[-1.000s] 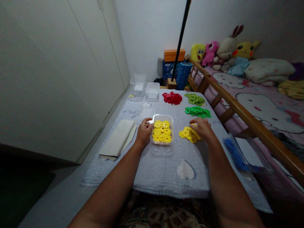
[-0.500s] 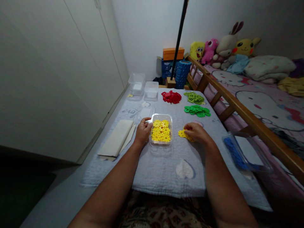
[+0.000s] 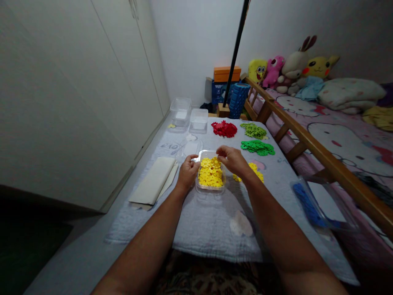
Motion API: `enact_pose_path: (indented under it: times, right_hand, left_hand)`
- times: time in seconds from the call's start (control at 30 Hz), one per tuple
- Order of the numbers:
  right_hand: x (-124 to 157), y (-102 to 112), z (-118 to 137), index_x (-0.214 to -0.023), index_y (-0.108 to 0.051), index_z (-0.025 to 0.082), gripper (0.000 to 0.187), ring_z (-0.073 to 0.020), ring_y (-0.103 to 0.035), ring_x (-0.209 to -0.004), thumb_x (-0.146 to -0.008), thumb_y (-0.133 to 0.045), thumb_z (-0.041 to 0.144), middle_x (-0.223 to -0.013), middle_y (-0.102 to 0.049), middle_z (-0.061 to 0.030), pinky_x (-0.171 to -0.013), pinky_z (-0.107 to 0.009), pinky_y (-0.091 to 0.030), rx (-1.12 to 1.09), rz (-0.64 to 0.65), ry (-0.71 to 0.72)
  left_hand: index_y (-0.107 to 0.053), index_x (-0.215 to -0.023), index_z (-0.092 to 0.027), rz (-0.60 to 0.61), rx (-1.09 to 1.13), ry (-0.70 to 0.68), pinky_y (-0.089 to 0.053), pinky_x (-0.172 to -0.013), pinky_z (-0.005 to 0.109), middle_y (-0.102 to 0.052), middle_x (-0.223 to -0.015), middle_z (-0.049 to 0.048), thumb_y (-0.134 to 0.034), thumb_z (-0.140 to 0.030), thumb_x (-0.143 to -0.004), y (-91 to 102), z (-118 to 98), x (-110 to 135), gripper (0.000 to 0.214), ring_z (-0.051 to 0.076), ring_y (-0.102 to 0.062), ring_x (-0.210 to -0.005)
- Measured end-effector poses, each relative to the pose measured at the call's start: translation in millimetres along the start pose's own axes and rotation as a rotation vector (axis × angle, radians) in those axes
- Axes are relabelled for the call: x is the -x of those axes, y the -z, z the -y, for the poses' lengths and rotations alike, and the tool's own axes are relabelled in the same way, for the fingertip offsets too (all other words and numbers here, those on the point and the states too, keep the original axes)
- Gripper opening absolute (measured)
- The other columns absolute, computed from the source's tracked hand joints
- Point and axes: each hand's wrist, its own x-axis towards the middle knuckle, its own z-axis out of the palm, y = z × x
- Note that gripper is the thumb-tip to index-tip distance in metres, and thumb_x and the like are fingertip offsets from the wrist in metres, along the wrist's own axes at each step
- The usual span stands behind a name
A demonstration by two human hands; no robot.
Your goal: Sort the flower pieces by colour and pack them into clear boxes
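Observation:
A clear plastic container stands on the cloth-covered table, filled with yellow snowflake-shaped discs. My left hand grips the container's left wall near its upper corner. Over the container's far right corner is my right hand, its fingers pinched on a yellow disc at the top of the others. More loose yellow discs lie on the cloth to the right, partly hidden behind my right wrist.
Piles of red discs, light green discs and green discs lie farther back. Clear containers stand at the far left, folded beige paper nearer. A container of blue discs sits right, beside the wooden bed rail.
My right hand has moved left from the loose yellow discs to the container, carrying a yellow disc. My left hand stays on the container. The view has shifted slightly.

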Motion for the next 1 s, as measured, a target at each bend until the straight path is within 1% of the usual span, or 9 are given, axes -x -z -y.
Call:
enact_pose_path:
  times: [0.13,0.27,0.37,0.53,0.6,0.67,0.73,0.8,1.0]
  right_hand:
    - [-15,-18,12,-0.104,-0.071,0.023,0.023,-0.0233,-0.064,-0.097,-0.087,-0.058,0.015,-0.097,-0.078,-0.0052,-0.09,-0.038,-0.037,0.214,0.016,-0.039]
    - [-17,-26,6,-0.109,-0.072,0.025,0.025,-0.0265,-0.06,-0.104,-0.091,-0.055,0.017,-0.103,-0.077,-0.0077,-0.091,-0.039,-0.035,0.286,-0.018,-0.046]
    - [-12,-17,-8,-0.107,-0.073,0.025,0.024,-0.0284,-0.058,-0.107,-0.089,-0.057,0.019,-0.104,-0.077,-0.0077,-0.093,-0.04,-0.036,0.249,-0.103,-0.055]
    - [7,19,-50,-0.104,-0.075,0.02,0.024,-0.0264,-0.06,-0.1,-0.089,-0.056,0.024,-0.103,-0.076,-0.0095,-0.091,-0.039,-0.041,0.171,-0.217,-0.126]
    - [19,28,-65,-0.103,-0.076,0.02,0.023,-0.0262,-0.06,-0.1,-0.089,-0.058,0.025,-0.103,-0.075,-0.0094,-0.091,-0.038,-0.041,0.2,-0.168,-0.173]
    - [33,31,-76,-0.1,-0.078,0.022,0.021,-0.0279,-0.059,-0.105,-0.086,-0.063,0.027,-0.106,-0.074,-0.0093,-0.091,-0.039,-0.04,0.277,-0.059,-0.203]
    - [45,27,-81,-0.101,-0.08,0.025,0.022,-0.0305,-0.056,-0.109,-0.082,-0.069,0.029,-0.111,-0.072,-0.0096,-0.091,-0.04,-0.038,0.371,0.052,-0.204]
    - [55,19,-82,-0.103,-0.081,0.028,0.026,-0.0319,-0.054,-0.111,-0.078,-0.074,0.031,-0.115,-0.069,-0.0102,-0.092,-0.041,-0.037,0.439,0.114,-0.184]
    - [61,6,-83,-0.095,-0.08,0.026,0.02,-0.0308,-0.052,-0.109,-0.075,-0.074,0.026,-0.115,-0.067,-0.0108,-0.093,-0.042,-0.036,0.459,0.125,-0.149]
  left_hand:
    - [-0.059,-0.113,-0.019,-0.004,0.007,0.017,-0.03,-0.053,0.021,-0.04,-0.058,-0.0101,-0.062,-0.037,-0.08,-0.5,-2,1,0.037,0.01,-0.038,-0.051]
    - [-0.059,-0.113,-0.019,-0.009,0.012,0.027,-0.031,-0.053,0.021,-0.04,-0.058,-0.0102,-0.062,-0.036,-0.08,-0.7,-4,1,0.037,0.01,-0.038,-0.051]
    - [-0.06,-0.113,-0.019,-0.01,0.009,0.018,-0.03,-0.053,0.022,-0.039,-0.058,-0.01,-0.062,-0.036,-0.08,-0.7,-4,1,0.037,0.01,-0.038,-0.051]
    - [-0.06,-0.112,-0.018,-0.014,-0.001,0.015,-0.029,-0.053,0.021,-0.038,-0.058,-0.0099,-0.062,-0.035,-0.081,-0.7,-7,2,0.036,0.01,-0.037,-0.051]
    - [-0.06,-0.113,-0.018,-0.016,-0.003,0.019,-0.03,-0.054,0.022,-0.038,-0.058,-0.0099,-0.062,-0.036,-0.08,-0.6,-7,2,0.037,0.01,-0.037,-0.052]
    - [-0.061,-0.114,-0.018,-0.017,-0.002,0.027,-0.029,-0.053,0.022,-0.038,-0.058,-0.01,-0.063,-0.037,-0.08,-0.5,-6,2,0.039,0.01,-0.037,-0.051]
    - [-0.061,-0.114,-0.018,-0.016,-0.003,0.028,-0.029,-0.053,0.022,-0.038,-0.057,-0.0102,-0.063,-0.037,-0.08,-0.4,-4,1,0.039,0.011,-0.036,-0.051]
    - [-0.06,-0.114,-0.018,-0.014,-0.006,0.017,-0.029,-0.053,0.022,-0.037,-0.057,-0.0103,-0.063,-0.037,-0.08,-0.1,-3,1,0.039,0.01,-0.036,-0.051]
    - [-0.059,-0.115,-0.017,-0.013,-0.018,0.001,-0.03,-0.054,0.022,-0.038,-0.057,-0.0101,-0.061,-0.037,-0.083,0.5,-4,2,0.038,0.01,-0.035,-0.052]
